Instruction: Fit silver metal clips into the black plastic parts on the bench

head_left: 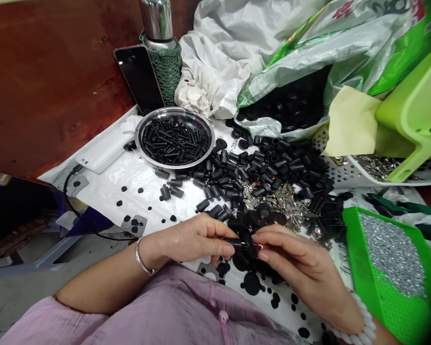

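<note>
the red lettering [348, 9] on the green-and-white plastic sack [290, 52] can't be made out from here. the left hand [196, 238] and right hand [294, 258] pinch a small black plastic connector [241, 245], its metal tip showing, just above the white sheet [107, 191].

Steel flask [157, 21] upright in green net sleeve, phone [139, 79] leaning against it. Crumpled cloth [197, 86] just beside. Power bank [101, 149] on white sheet, black cable [70, 191] running from it. Printed plastic bag [283, 62] upper right; lime-green scoop [413, 110] beyond. Reddish wood board [53, 81] behind.
</note>
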`<state>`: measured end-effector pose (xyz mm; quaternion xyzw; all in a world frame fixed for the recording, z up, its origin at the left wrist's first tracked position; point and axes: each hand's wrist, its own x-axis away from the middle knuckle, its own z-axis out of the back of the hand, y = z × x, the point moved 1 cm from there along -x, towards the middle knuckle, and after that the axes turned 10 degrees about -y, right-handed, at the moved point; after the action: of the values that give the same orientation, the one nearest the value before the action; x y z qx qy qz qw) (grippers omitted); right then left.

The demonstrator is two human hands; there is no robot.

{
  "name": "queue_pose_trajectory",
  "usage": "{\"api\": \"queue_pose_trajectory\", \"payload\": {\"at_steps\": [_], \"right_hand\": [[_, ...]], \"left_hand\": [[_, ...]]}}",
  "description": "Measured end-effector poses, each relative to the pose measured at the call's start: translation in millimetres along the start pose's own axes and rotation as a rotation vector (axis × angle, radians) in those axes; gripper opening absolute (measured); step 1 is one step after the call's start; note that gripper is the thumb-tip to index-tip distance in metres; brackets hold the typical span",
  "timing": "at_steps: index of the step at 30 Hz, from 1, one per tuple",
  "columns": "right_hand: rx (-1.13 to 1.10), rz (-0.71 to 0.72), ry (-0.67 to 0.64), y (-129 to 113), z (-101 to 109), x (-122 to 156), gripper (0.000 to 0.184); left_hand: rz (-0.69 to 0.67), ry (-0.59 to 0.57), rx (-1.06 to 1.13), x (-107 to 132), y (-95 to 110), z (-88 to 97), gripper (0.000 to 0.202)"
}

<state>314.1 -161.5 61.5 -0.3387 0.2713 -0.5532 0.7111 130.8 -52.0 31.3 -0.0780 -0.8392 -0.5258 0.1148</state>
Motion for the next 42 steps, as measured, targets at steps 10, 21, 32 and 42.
{"api": "queue_pose_trajectory", "payload": {"at_steps": [10, 21, 32, 42], "right_hand": [[0.330, 0.191, 0.078, -8.3, -1.2, 5.7, 0.024], [0.030, -0.067, 0.147, -0.3, -7.2, -2.2, 0.016], [0.472, 0.211, -0.219, -11.1, 18.1, 0.0, 0.048], [0.677, 0.276, -0.244, -12.1, 9.8, -5.8, 0.045]], "left_hand": [[-0.114, 0.062, -0.237, -0.7, 3.6, -3.4, 0.023], [-0.310, 0.196, -0.564, -3.6, -0.3, -5.3, 0.023], [-0.119, -0.072, 0.147, -4.5, -9.9, -2.9, 0.037], [-0.091, -0.032, -0.088, 1.9, -3.4, -5.8, 0.026]]}}
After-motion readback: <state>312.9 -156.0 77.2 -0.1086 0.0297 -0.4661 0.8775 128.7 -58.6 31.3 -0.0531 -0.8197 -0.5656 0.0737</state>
